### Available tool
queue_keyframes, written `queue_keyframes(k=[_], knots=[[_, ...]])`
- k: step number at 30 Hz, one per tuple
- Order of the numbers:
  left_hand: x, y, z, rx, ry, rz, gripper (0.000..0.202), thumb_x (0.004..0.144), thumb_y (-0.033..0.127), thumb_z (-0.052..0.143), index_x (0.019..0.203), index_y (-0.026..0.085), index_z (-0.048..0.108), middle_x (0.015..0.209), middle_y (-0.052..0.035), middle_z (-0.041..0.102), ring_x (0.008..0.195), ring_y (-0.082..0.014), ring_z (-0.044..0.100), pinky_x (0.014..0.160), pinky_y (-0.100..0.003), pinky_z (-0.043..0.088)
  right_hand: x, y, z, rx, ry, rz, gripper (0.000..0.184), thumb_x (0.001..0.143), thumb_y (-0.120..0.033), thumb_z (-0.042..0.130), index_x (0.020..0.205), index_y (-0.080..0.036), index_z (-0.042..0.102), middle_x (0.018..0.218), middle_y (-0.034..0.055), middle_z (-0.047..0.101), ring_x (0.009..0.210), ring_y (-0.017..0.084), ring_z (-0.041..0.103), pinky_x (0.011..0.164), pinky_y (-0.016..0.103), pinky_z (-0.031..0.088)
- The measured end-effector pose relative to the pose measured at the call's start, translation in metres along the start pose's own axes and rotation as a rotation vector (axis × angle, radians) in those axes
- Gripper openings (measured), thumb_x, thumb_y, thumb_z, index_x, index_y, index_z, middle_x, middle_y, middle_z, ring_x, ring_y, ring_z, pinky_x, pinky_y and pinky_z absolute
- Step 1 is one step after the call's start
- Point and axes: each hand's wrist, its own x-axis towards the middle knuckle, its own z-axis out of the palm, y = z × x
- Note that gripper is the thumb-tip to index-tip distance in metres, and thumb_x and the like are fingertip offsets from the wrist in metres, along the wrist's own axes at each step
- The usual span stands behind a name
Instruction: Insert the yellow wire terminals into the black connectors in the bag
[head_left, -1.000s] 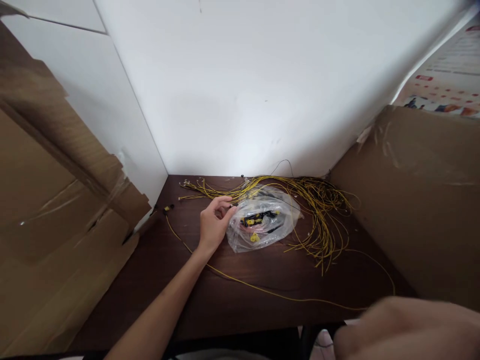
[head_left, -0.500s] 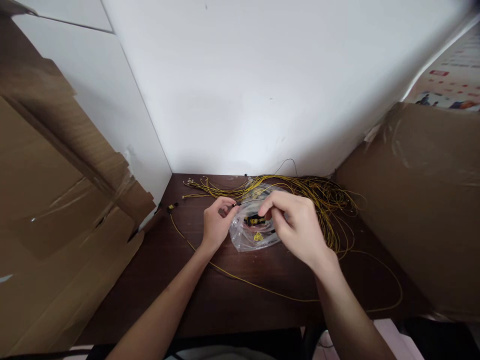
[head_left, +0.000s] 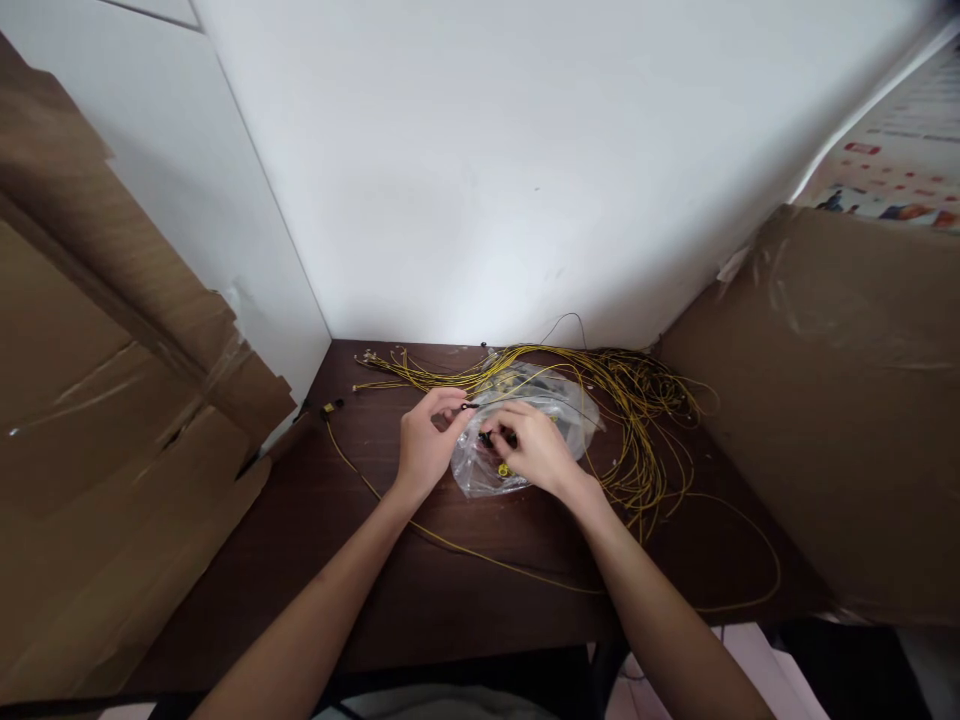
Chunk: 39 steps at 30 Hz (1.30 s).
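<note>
My left hand (head_left: 431, 435) pinches a thin black wire (head_left: 470, 405) by its small dark end, just above the left side of a clear plastic bag (head_left: 480, 482). The wire runs rightward from the fingertips over the bag. My right hand (head_left: 531, 445) reaches over the same bag with its fingers curled together at small black parts (head_left: 486, 438). What those fingers grip is too small and too covered to make out. Small yellow ring-like pieces (head_left: 504, 470) lie in the bag, below the right fingertips.
A large bundle of yellow and black wires (head_left: 637, 430) spreads behind and right of the bag. One yellow cable (head_left: 465, 548) with a black-and-yellow connector (head_left: 328, 411) loops across the dark table (head_left: 450, 620). Cardboard (head_left: 112, 420) stands left, a cardboard box (head_left: 810, 420) right, a white wall (head_left: 450, 200) behind.
My right hand has come down and left from above the bag to the small black parts in it. The left hand still pinches the wire's end. The view has shifted slightly.
</note>
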Motion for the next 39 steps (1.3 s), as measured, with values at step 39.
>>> queue_keyframes(k=[39], knots=[[0.007,-0.003,-0.003,-0.293,0.093,-0.116,0.017,0.068,0.025,0.066,0.081,0.015,0.065,0.073,-0.0020,0.064,0.044,-0.0042,0.044,0.042,-0.018,0.037,-0.001,0.009,-0.010,0.472,0.059,0.100,0.015,0.078,-0.020,0.057,0.091,-0.015,0.064,0.077,0.0025,0.064,0.071,0.013,0.058,0.065,0.024,0.044]])
